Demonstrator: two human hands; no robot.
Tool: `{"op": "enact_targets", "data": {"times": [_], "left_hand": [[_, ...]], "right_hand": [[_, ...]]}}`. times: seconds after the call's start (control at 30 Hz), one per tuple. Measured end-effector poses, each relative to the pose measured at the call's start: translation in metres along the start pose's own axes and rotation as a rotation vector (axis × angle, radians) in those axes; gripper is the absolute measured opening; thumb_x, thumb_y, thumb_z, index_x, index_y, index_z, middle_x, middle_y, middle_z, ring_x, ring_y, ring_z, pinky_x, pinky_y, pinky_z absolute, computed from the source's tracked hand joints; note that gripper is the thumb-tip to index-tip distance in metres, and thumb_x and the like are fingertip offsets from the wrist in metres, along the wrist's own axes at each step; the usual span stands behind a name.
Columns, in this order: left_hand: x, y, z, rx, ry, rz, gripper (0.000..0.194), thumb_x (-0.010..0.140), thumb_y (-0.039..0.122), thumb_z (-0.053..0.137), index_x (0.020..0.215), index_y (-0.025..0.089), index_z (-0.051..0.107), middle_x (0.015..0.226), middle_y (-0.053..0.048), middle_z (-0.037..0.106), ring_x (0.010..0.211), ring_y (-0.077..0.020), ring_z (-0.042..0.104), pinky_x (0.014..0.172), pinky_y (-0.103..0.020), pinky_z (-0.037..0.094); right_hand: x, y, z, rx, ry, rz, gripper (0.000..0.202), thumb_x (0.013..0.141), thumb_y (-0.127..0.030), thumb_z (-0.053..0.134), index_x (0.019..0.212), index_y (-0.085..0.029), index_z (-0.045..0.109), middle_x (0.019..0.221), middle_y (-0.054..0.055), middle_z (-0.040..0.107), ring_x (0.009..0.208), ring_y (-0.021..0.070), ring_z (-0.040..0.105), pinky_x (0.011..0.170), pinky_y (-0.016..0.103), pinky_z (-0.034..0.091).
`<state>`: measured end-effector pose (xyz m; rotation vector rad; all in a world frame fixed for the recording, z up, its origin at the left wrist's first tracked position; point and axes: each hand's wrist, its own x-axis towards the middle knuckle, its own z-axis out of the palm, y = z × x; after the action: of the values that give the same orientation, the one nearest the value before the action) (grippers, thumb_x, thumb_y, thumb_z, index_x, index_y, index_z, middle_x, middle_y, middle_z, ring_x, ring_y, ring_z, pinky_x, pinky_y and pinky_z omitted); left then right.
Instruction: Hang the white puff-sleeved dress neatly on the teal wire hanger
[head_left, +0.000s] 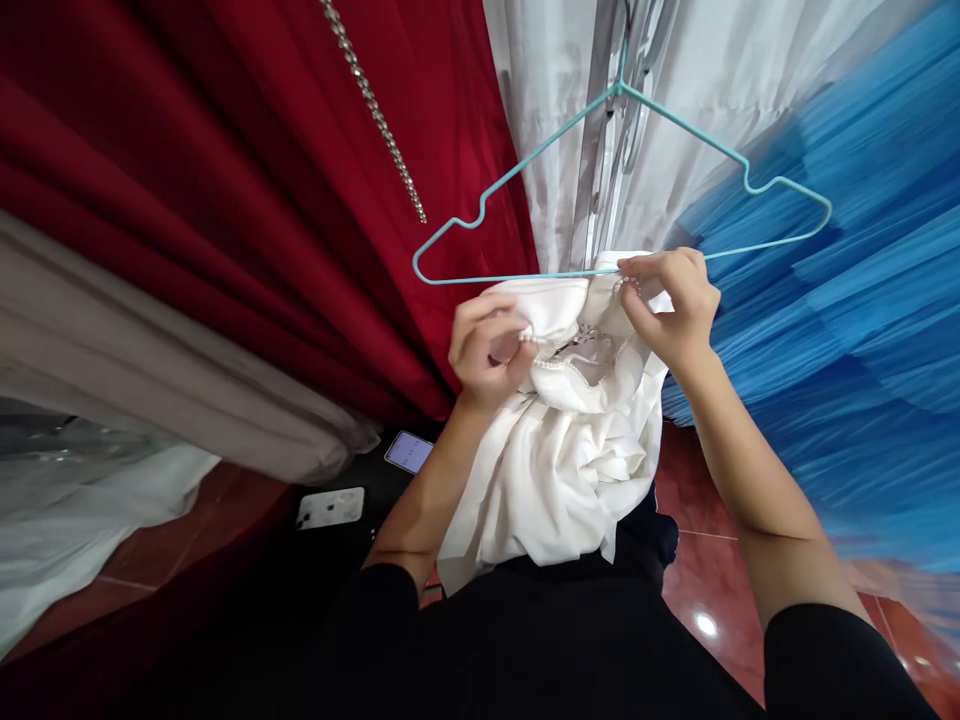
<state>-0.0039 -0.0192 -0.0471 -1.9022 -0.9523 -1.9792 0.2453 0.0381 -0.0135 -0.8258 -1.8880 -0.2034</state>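
A white garment [570, 460] with a beaded edge hangs in folds in front of me, its top at the lower bar of a light teal hanger [525, 277]. My left hand [491, 350] pinches the beaded edge on the left side, thumb and fingers together. On the right, my right hand [671, 300] grips the garment's upper edge beside the hanger bar, with part of the beaded trim between thumb and fingers. Crumpled cloth hides the inside of the garment in part.
Red fabric [300, 180] hangs at the left with a sparkly strand [375, 110]; beige cloth [150, 340] is below it. Blue tulle [862, 300] fills the right. Two phones, one white [331, 508] and one with a lit screen [409, 452], lie on a dark surface.
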Motion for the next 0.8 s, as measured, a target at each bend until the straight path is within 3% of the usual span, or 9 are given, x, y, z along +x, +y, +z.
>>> {"op": "enact_targets", "data": {"times": [0.1, 0.2, 0.33, 0.43, 0.5, 0.6, 0.7, 0.8], "left_hand": [[-0.018, -0.012, -0.017, 0.031, 0.073, -0.229, 0.019, 0.097, 0.039, 0.064, 0.109, 0.025, 0.06, 0.09, -0.003, 0.063, 0.078, -0.0191, 0.065, 0.071, -0.034, 0.054], [-0.014, -0.039, -0.037, 0.054, 0.125, -0.415, 0.019, 0.094, 0.035, 0.063, 0.108, 0.024, 0.055, 0.09, -0.001, 0.057, 0.068, -0.0139, 0.054, 0.063, -0.032, 0.044], [0.018, -0.087, -0.056, 0.093, 0.145, -0.372, 0.028, 0.104, 0.045, 0.068, 0.103, 0.024, 0.05, 0.092, 0.001, 0.05, 0.067, -0.009, 0.048, 0.062, -0.031, 0.039], [0.051, -0.105, -0.06, 0.145, 0.136, -0.318, 0.046, 0.107, 0.065, 0.068, 0.104, 0.024, 0.046, 0.091, 0.0, 0.049, 0.074, -0.0084, 0.053, 0.065, -0.03, 0.041], [0.073, -0.101, -0.058, 0.179, 0.086, -0.327, 0.053, 0.103, 0.073, 0.07, 0.102, 0.025, 0.049, 0.089, 0.0, 0.052, 0.073, -0.0106, 0.055, 0.062, -0.031, 0.041], [0.1, -0.081, -0.049, 0.205, 0.031, -0.286, 0.051, 0.101, 0.072, 0.074, 0.091, 0.026, 0.055, 0.081, 0.0, 0.057, 0.06, -0.0109, 0.049, 0.055, -0.035, 0.032], [0.116, -0.06, -0.036, 0.18, -0.02, -0.208, 0.041, 0.1, 0.054, 0.081, 0.084, 0.025, 0.057, 0.075, 0.002, 0.059, 0.053, -0.0081, 0.043, 0.052, -0.033, 0.027], [0.123, -0.045, -0.023, 0.097, -0.109, -0.164, 0.026, 0.095, 0.031, 0.085, 0.086, 0.025, 0.062, 0.075, 0.004, 0.063, 0.054, -0.0085, 0.05, 0.05, -0.032, 0.034]], "right_hand": [[-0.001, -0.002, -0.001, 0.025, -0.029, 0.009, 0.011, 0.1, -0.026, 0.059, 0.103, -0.029, 0.069, 0.107, 0.003, 0.082, 0.105, 0.0283, 0.08, 0.108, 0.057, 0.054], [0.0, -0.001, -0.004, 0.016, -0.056, -0.025, 0.007, 0.099, -0.027, 0.061, 0.1, -0.03, 0.068, 0.11, 0.004, 0.081, 0.105, 0.0288, 0.078, 0.107, 0.057, 0.054], [-0.003, 0.001, -0.007, -0.043, -0.122, -0.073, 0.005, 0.097, -0.031, 0.063, 0.098, -0.029, 0.067, 0.122, 0.004, 0.08, 0.108, 0.0292, 0.076, 0.107, 0.057, 0.053], [-0.005, -0.001, -0.01, -0.058, -0.149, -0.078, 0.005, 0.096, -0.032, 0.063, 0.098, -0.029, 0.066, 0.125, 0.004, 0.079, 0.109, 0.0294, 0.074, 0.109, 0.057, 0.051], [-0.005, -0.003, -0.012, -0.064, -0.145, -0.073, 0.005, 0.097, -0.033, 0.063, 0.097, -0.029, 0.066, 0.123, 0.003, 0.079, 0.108, 0.0292, 0.074, 0.109, 0.056, 0.051], [-0.004, -0.005, -0.015, -0.056, -0.128, -0.074, 0.006, 0.097, -0.033, 0.061, 0.097, -0.03, 0.066, 0.121, 0.003, 0.079, 0.106, 0.0282, 0.074, 0.107, 0.056, 0.051], [-0.005, -0.008, -0.015, -0.044, -0.143, -0.048, 0.007, 0.097, -0.033, 0.06, 0.098, -0.03, 0.066, 0.121, 0.003, 0.079, 0.106, 0.0282, 0.074, 0.109, 0.056, 0.051], [-0.006, -0.01, -0.012, -0.049, -0.145, -0.023, 0.007, 0.097, -0.033, 0.06, 0.098, -0.03, 0.066, 0.122, 0.002, 0.079, 0.107, 0.0284, 0.073, 0.111, 0.057, 0.049]]}}
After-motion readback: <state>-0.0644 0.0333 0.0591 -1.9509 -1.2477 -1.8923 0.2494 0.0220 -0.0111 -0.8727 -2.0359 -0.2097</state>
